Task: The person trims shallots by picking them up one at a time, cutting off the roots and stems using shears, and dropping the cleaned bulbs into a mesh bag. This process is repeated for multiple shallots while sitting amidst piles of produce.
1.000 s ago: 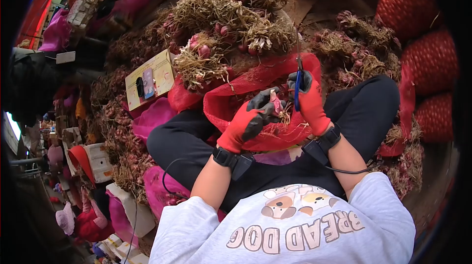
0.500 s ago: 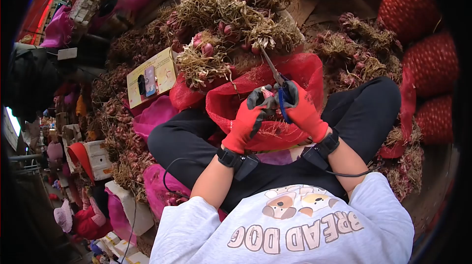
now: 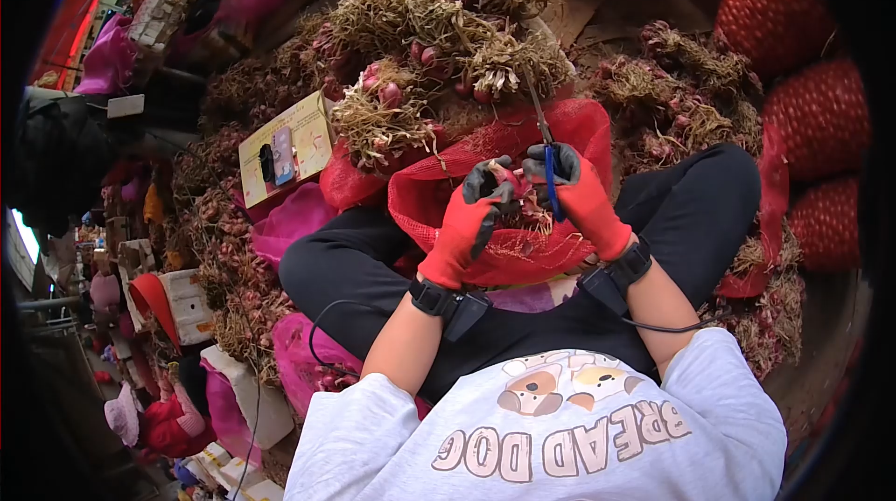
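My left hand [image 3: 469,221], in a red glove with dark fingertips, is closed around a small reddish shallot [image 3: 511,180]. Gloved the same way, my right hand [image 3: 581,195] grips scissors [image 3: 552,186] by their blue handle, blades pointing away from me. Both hands are close together above a red mesh bag [image 3: 411,209] that lies open between my crossed legs. Shallots with roots or dry stalks show inside the bag under my hands. Just beyond the bag are bunches of shallots [image 3: 401,20] with dried tops.
A phone [image 3: 283,155] lies on a yellow carton [image 3: 313,128] at the left. Filled red mesh sacks [image 3: 789,11] are stacked at the right, beside more shallot bunches [image 3: 672,95]. Pink mesh bags [image 3: 294,221] lie by my left leg. A person in a pale hat [image 3: 121,412] is at lower left.
My right hand has turned, so the scissors now point more upright. My hands have moved slightly apart, and more of the shallot shows between them.
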Available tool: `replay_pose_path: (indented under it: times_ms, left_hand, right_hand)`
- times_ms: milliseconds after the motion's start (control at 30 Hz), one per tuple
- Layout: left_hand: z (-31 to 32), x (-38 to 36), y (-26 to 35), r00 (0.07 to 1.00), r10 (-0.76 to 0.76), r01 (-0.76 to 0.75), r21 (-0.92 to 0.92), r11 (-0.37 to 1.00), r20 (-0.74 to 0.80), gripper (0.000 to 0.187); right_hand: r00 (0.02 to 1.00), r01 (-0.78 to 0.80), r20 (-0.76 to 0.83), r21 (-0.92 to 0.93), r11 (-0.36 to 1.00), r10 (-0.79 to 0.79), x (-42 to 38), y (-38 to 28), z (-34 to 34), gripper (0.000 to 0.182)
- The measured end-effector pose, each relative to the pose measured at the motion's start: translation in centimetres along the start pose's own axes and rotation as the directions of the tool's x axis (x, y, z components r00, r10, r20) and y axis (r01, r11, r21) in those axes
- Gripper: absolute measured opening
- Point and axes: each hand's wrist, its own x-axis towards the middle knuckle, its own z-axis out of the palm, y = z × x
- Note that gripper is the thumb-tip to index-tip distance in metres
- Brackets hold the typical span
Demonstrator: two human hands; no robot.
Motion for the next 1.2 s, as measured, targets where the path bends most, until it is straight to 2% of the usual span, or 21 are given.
replay_pose_path:
  times_ms: [100, 200, 233, 300, 333, 433, 533, 600, 667, 733, 767, 800, 833, 900, 933, 1000, 1033, 1133, 1200]
  left_hand:
    - [-0.4, 0.0, -0.7, 1.000, 0.000, -0.001, 0.050, 0.999, 0.025, 0.042]
    - [-1.6, 0.3, -1.6, 0.998, -0.061, 0.059, 0.142, 0.988, 0.004, 0.041]
    - [-1.9, 0.4, -1.7, 0.996, -0.093, 0.094, 0.181, 0.979, -0.017, 0.040]
    - [-1.7, 0.2, -1.6, 0.996, -0.069, 0.053, 0.225, 0.973, 0.063, 0.036]
    - [-1.3, 0.0, -1.2, 0.993, -0.059, 0.032, 0.245, 0.969, 0.104, 0.034]
    - [0.3, -0.3, -1.2, 0.996, -0.089, 0.082, -0.198, 0.977, -0.029, 0.030]
    - [1.7, -0.6, -0.3, 0.986, -0.156, 0.125, -0.335, 0.934, -0.066, 0.030]
    - [0.8, -0.3, -0.5, 0.996, 0.009, -0.018, -0.101, 0.995, -0.089, 0.027]
    - [-0.9, 0.2, -0.4, 0.993, -0.004, -0.014, -0.151, 0.988, -0.122, 0.023]
    - [-2.7, 0.6, 0.7, 0.968, -0.205, 0.111, -0.478, 0.871, -0.148, 0.019]
    - [-3.0, 0.5, 0.7, 0.944, -0.207, 0.031, -0.556, 0.831, -0.257, 0.014]
    - [-3.2, 0.5, 0.8, 0.939, -0.185, -0.028, -0.600, 0.799, -0.291, 0.014]
    - [-3.5, 0.5, 0.9, 0.931, -0.165, -0.088, -0.639, 0.764, -0.325, 0.013]
    - [-3.9, 0.5, 1.6, 0.909, -0.161, -0.158, -0.676, 0.720, -0.384, 0.013]
    - [-4.5, 0.5, 1.6, 0.904, -0.137, -0.188, -0.664, 0.723, -0.405, 0.013]
    - [-5.0, 0.6, 1.3, 0.891, -0.093, -0.246, -0.644, 0.724, -0.445, 0.014]
    - [-4.7, 0.4, 1.3, 0.902, -0.001, -0.278, -0.581, 0.765, -0.432, 0.014]
    - [-3.6, 0.1, 1.1, 0.867, -0.082, -0.232, -0.544, 0.807, -0.491, 0.013]
    - [-3.2, 0.2, 0.6, 0.880, -0.062, -0.213, -0.509, 0.834, -0.470, 0.012]
  right_hand:
    - [0.991, 0.131, 0.053, -0.156, 0.979, -0.124, -0.1, 1.4, 0.4, 0.026]
    - [0.994, 0.105, -0.024, -0.075, 0.992, -0.107, -0.3, 1.5, 0.7, 0.027]
    - [0.990, 0.139, -0.002, -0.105, 0.985, -0.140, -0.3, 1.6, 0.6, 0.027]
    - [0.979, 0.206, 0.044, -0.162, 0.965, -0.201, -0.1, 2.0, 0.3, 0.026]
    - [0.981, 0.193, 0.037, -0.102, 0.976, -0.191, -0.1, 2.0, 0.4, 0.024]
    - [0.992, 0.120, 0.030, 0.047, 0.992, -0.122, -0.2, 1.3, 0.4, 0.019]
    - [1.000, -0.019, 0.011, 0.110, 0.994, 0.018, 0.1, 0.6, -0.5, 0.018]
    - [0.993, -0.101, -0.051, 0.125, 0.987, 0.108, 0.2, 0.6, -1.1, 0.019]
    - [0.998, 0.054, -0.036, 0.055, 0.997, -0.052, 0.6, 2.0, -1.6, 0.021]
    - [0.986, 0.165, -0.009, -0.096, 0.982, -0.167, 0.6, 2.5, -1.1, 0.025]
    - [0.980, 0.198, 0.006, -0.209, 0.958, -0.201, 0.4, 2.6, -0.7, 0.027]
    - [0.977, 0.207, 0.047, -0.461, 0.863, -0.209, 0.1, 2.3, -0.3, 0.034]
    - [0.972, 0.218, 0.087, -0.677, 0.703, -0.217, -0.2, 2.0, 0.0, 0.041]
    - [0.944, 0.291, 0.154, -0.805, 0.517, -0.290, -1.2, 1.8, 0.9, 0.040]
    - [0.927, 0.320, 0.193, -0.854, 0.411, -0.322, -1.5, 1.9, 1.2, 0.039]
    - [0.934, 0.314, 0.207, -0.865, 0.392, -0.290, -1.5, 2.8, 1.3, 0.042]
    - [0.934, 0.318, 0.222, -0.872, 0.371, -0.279, -1.6, 2.5, 1.5, 0.042]
    - [0.935, 0.309, 0.219, -0.889, 0.338, -0.279, -1.6, 2.8, 1.7, 0.041]
    - [0.939, 0.289, 0.199, -0.899, 0.329, -0.280, -1.5, 3.0, 1.6, 0.041]
